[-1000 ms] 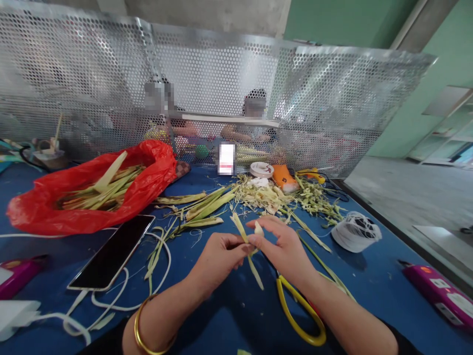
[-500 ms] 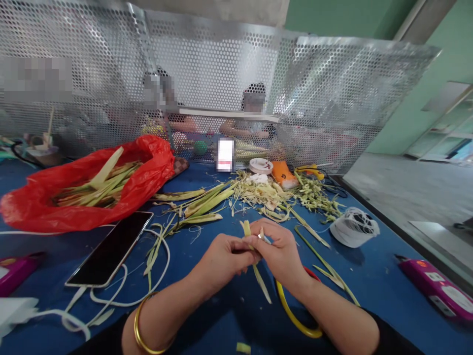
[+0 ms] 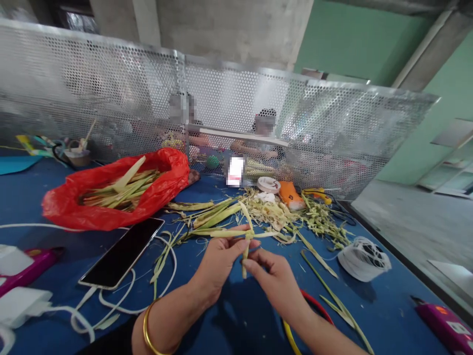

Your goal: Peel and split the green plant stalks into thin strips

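Between my hands is a piece of pale green leaf strips (image 3: 249, 237), crossed at a small knot or fold, with ends pointing up, left, right and down. My left hand (image 3: 218, 259) pinches it just below the crossing, some fingers behind the strips. Lower down, my right hand (image 3: 271, 276) grips the downward end between thumb and forefinger. Past my fingertips lie long loose leaves (image 3: 218, 214) and a heap of shredded pale strips (image 3: 273, 212). Under my right forearm a red and yellow ring-shaped handle (image 3: 290, 337) shows in part.
Leaves fill a red plastic bag (image 3: 99, 219) at left, with a phone (image 3: 123, 251) and white cable before it. A lit phone (image 3: 235, 171) stands by the perforated metal screen (image 3: 236, 93); people sit behind. Right are green trimmings (image 3: 325, 222), a string spool (image 3: 364, 261) and a purple device (image 3: 445, 325).
My view has tilted up and turned slightly left. The leaf strips, bunched between my fingers before, now spread out as a cross. My right hand has shifted down to the lower end.
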Motion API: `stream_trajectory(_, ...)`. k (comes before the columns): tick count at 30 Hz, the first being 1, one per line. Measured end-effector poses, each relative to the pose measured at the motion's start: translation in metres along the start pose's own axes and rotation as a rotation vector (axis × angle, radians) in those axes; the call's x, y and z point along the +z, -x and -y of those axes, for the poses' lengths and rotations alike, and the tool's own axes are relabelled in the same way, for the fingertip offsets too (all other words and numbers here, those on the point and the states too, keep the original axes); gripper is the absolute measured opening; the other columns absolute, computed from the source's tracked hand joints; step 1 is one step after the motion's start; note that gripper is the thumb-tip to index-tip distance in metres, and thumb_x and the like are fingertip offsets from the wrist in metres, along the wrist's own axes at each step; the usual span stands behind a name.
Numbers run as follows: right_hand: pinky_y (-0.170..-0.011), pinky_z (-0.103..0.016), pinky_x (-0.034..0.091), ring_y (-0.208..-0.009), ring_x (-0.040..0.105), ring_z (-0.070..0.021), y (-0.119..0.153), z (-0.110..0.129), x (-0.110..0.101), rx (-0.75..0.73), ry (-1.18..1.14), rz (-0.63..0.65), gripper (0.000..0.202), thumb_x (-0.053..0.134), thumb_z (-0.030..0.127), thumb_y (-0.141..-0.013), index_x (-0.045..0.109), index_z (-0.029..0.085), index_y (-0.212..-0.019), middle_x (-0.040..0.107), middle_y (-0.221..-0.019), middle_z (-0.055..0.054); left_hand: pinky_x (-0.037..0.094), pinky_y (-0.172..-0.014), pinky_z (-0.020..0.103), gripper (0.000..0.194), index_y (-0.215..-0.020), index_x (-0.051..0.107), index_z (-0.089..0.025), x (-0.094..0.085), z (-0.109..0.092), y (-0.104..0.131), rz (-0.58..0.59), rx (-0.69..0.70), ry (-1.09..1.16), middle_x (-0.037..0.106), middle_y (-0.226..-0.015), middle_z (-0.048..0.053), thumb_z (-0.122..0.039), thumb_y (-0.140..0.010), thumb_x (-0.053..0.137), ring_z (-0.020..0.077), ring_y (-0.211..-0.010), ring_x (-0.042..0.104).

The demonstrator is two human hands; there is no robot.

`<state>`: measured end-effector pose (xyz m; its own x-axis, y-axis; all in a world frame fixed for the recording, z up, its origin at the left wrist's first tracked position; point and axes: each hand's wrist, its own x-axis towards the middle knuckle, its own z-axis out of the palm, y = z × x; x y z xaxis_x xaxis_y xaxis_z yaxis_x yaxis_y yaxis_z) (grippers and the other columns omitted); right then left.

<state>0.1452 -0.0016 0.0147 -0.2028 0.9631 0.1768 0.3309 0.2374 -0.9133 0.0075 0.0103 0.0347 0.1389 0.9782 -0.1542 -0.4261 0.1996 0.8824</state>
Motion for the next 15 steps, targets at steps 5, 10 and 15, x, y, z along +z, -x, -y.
stream_trajectory(5,-0.058,-0.023,0.037,-0.06,0.047,-0.0125,0.0071,-0.001,0.0093,-0.055,0.091,-0.025,0.029,0.054,0.03,-0.085,0.051,0.018,-0.058,0.053,-0.06,0.002,0.051,-0.068,0.028,0.049,-0.107,0.066,-0.012,0.0025,0.0052,0.0016,-0.043,-0.016,-0.012,0.074,-0.074,0.006,-0.03,-0.063,0.078,0.0193,-0.075,0.067)
stream_trajectory(10,-0.063,-0.023,0.038,-0.064,0.049,-0.0128,0.0093,0.0053,0.007,-0.135,0.089,0.017,0.029,0.053,0.025,-0.085,0.047,0.019,-0.057,0.051,-0.061,0.002,0.05,-0.075,0.029,0.04,-0.102,0.067,-0.011,0.0012,0.0087,0.0013,-0.052,0.01,-0.001,0.073,-0.071,0.004,-0.024,-0.065,0.074,0.0178,-0.073,0.067)
stream_trajectory(15,-0.058,-0.023,0.037,-0.059,0.046,-0.0122,0.0091,0.0037,0.0065,-0.099,0.092,0.003,0.032,0.052,0.032,-0.087,0.051,0.019,-0.058,0.051,-0.058,0.002,0.049,-0.072,0.027,0.037,-0.102,0.066,-0.012,-0.0013,0.0054,-0.0009,-0.066,0.026,-0.061,0.073,-0.071,0.003,-0.026,-0.068,0.072,0.0166,-0.073,0.065)
